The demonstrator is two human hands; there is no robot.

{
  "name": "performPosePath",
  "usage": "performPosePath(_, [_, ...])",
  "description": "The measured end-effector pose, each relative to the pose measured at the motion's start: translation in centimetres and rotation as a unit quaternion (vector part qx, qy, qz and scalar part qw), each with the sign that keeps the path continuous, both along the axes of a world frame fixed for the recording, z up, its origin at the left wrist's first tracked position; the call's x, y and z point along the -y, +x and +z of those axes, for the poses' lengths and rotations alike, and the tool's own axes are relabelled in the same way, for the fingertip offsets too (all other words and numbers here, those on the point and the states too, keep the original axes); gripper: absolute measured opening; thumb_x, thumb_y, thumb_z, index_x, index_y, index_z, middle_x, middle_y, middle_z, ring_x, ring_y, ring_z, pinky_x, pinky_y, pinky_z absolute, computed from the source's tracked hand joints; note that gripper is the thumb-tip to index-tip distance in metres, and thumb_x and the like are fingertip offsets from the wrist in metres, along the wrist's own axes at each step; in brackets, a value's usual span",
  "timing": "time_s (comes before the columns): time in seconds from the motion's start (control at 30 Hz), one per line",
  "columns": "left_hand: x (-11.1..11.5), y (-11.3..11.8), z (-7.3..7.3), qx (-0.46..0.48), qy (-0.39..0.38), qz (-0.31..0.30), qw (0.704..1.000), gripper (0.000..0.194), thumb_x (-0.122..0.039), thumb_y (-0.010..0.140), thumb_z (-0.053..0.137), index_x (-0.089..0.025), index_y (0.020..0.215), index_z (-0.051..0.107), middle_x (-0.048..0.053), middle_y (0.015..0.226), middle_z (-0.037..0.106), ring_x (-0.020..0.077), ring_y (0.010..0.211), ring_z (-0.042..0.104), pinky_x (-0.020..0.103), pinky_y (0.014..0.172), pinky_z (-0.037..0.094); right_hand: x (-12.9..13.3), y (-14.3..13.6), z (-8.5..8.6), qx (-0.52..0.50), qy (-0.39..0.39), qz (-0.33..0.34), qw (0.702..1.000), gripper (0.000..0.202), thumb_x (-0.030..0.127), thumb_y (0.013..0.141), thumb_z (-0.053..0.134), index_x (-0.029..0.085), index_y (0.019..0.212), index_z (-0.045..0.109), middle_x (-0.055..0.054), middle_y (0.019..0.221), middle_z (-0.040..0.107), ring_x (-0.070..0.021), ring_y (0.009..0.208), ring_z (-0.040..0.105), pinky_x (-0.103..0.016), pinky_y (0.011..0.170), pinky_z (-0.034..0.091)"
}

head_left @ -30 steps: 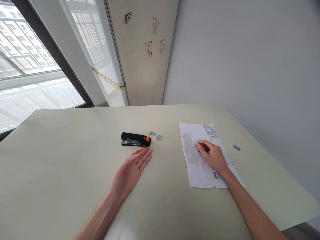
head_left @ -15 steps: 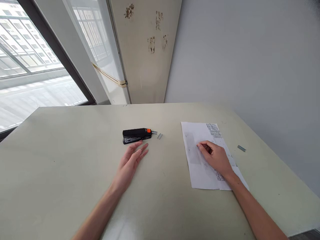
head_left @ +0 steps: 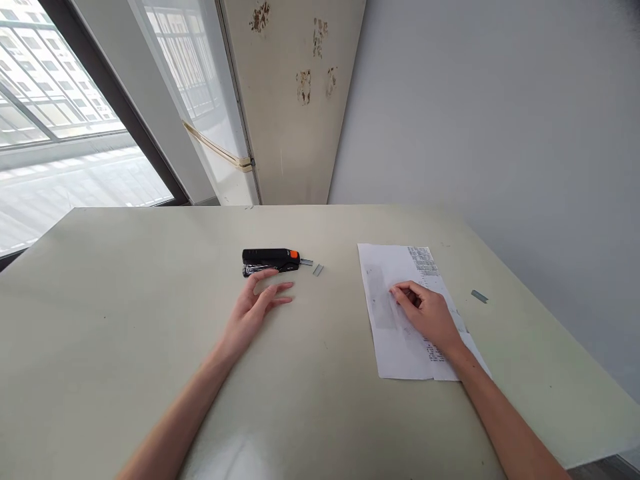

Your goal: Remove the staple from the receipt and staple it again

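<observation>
A black stapler [head_left: 267, 259] with an orange part lies on the table, a short staple strip [head_left: 307, 263] sticking out at its right end. My left hand [head_left: 255, 303] is just in front of it with fingers spread and nothing held; its index fingertip is at the stapler's lower edge. Small staple pieces [head_left: 319, 270] lie right of the stapler. My right hand [head_left: 425, 311] rests over a printed paper sheet [head_left: 393, 360], thumb and index finger pinched together. Whatever may be between those fingertips is too small to name.
Another grey staple strip [head_left: 479, 296] lies on the pale table [head_left: 150, 267], right of the paper. Behind the table stand a cabinet [head_left: 295, 133] with worn patches and a grey wall [head_left: 475, 113]. A window [head_left: 50, 100] is at the left.
My left hand has moved slightly left, with its fingers spread wider and the index finger nearer the stapler. The stapler now lies straighter. My right hand stays pinched over the paper.
</observation>
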State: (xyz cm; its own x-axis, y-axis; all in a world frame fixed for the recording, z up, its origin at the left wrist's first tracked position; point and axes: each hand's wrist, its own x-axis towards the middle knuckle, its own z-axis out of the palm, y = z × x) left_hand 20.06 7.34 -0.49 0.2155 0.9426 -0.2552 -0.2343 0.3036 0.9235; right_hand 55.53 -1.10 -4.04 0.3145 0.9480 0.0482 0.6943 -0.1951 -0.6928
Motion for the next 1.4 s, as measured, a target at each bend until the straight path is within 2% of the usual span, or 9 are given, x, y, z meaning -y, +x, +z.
performPosePath(0.2, [-0.1, -0.4, -0.7, -0.043, 0.025, -0.016, 0.999, 0.033, -0.037, 0.094, 0.077, -0.024, 0.124, 0.071, 0.009, 0.122, 0.076, 0.0249, 0.107, 0.075, 0.035, 0.1, 0.055, 0.3, -0.4, 1.1, -0.083, -0.043, 0.005, 0.996, 0.045, 0.066, 0.095, 0.058, 0.023, 0.096, 0.074, -0.004, 0.078, 0.072, -0.0184, 0.064, 0.061, -0.031, 0.062, 0.05])
performPosePath(0.33, [0.2, -0.3, -0.8, -0.076, 0.071, -0.028, 0.994, 0.024, -0.039, 0.097, 0.073, -0.023, 0.115, 0.075, 0.009, 0.13, 0.072, 0.0238, 0.108, 0.072, 0.033, 0.099, 0.053, 0.6, -0.9, 2.0, -0.2, -0.13, 0.053, 0.97, 0.047, 0.068, 0.093, 0.062, 0.022, 0.101, 0.071, -0.004, 0.081, 0.07, -0.0143, 0.057, 0.058, -0.027, 0.05, 0.047])
performPosePath(0.4, [0.6, -0.2, -0.4, -0.084, 0.077, -0.029, 0.993, 0.02, -0.036, 0.096, 0.074, -0.022, 0.11, 0.076, 0.009, 0.122, 0.075, 0.0228, 0.103, 0.072, 0.031, 0.096, 0.052, 0.9, -1.6, 2.2, -0.231, -0.174, 0.076, 0.954, 0.048, 0.068, 0.092, 0.063, 0.022, 0.103, 0.07, -0.002, 0.077, 0.069, -0.0134, 0.053, 0.058, -0.026, 0.046, 0.045])
performPosePath(0.57, [1.6, 0.4, 0.2, -0.071, 0.076, -0.021, 0.994, 0.008, -0.023, 0.092, 0.077, -0.02, 0.099, 0.079, 0.006, 0.094, 0.076, 0.0207, 0.089, 0.067, 0.026, 0.086, 0.048, 2.0, -5.2, 2.4, -0.265, -0.237, 0.132, 0.925, 0.048, 0.069, 0.092, 0.063, 0.022, 0.101, 0.064, 0.003, 0.066, 0.067, -0.0146, 0.048, 0.064, -0.024, 0.041, 0.045])
performPosePath(0.77, [2.7, 0.4, -0.3, -0.108, 0.194, -0.037, 0.974, 0.01, -0.017, 0.09, 0.074, -0.024, 0.091, 0.08, 0.007, 0.101, 0.073, 0.025, 0.099, 0.061, 0.028, 0.093, 0.044, 2.2, -11.0, 2.3, -0.314, -0.269, 0.18, 0.893, 0.041, 0.064, 0.093, 0.064, 0.023, 0.099, 0.059, 0.005, 0.064, 0.067, -0.018, 0.051, 0.072, -0.021, 0.037, 0.043])
performPosePath(0.93, [2.8, -0.5, -0.2, -0.21, 0.34, -0.078, 0.913, 0.017, -0.018, 0.093, 0.069, -0.029, 0.1, 0.08, 0.009, 0.106, 0.073, 0.0307, 0.108, 0.056, 0.037, 0.108, 0.038, 1.2, -16.2, 2.2, -0.372, -0.251, 0.189, 0.873, 0.038, 0.058, 0.091, 0.071, 0.023, 0.097, 0.057, 0.004, 0.066, 0.068, -0.0192, 0.056, 0.074, -0.025, 0.044, 0.053])
performPosePath(1.1, [2.4, -2.4, -0.7, -0.247, 0.371, -0.088, 0.891, 0.019, -0.022, 0.093, 0.069, -0.029, 0.107, 0.08, 0.01, 0.113, 0.073, 0.0322, 0.114, 0.057, 0.04, 0.115, 0.034, 0.8, -19.0, 3.5, -0.456, -0.185, 0.242, 0.836, 0.037, 0.056, 0.09, 0.074, 0.022, 0.096, 0.063, -0.002, 0.083, 0.072, -0.0193, 0.074, 0.076, -0.036, 0.072, 0.064])
performPosePath(1.27, [2.4, -4.8, -1.4, -0.289, 0.373, -0.122, 0.873, 0.02, -0.027, 0.092, 0.074, -0.028, 0.112, 0.078, 0.01, 0.125, 0.07, 0.0333, 0.123, 0.058, 0.045, 0.12, 0.033, 0.6, -15.8, 4.0, -0.408, -0.092, 0.211, 0.883, 0.037, 0.059, 0.093, 0.069, 0.022, 0.098, 0.066, -0.001, 0.078, 0.07, -0.0175, 0.07, 0.069, -0.035, 0.071, 0.059])
performPosePath(1.4, [2.1, -6.1, -1.5, -0.386, 0.429, -0.166, 0.799, 0.021, -0.03, 0.1, 0.061, -0.027, 0.119, 0.07, 0.01, 0.135, 0.065, 0.0326, 0.13, 0.054, 0.054, 0.117, 0.039, 0.0, -11.6, 2.4, -0.336, -0.027, 0.137, 0.932, 0.037, 0.059, 0.094, 0.069, 0.022, 0.099, 0.067, -0.003, 0.08, 0.069, -0.0182, 0.071, 0.065, -0.033, 0.067, 0.056])
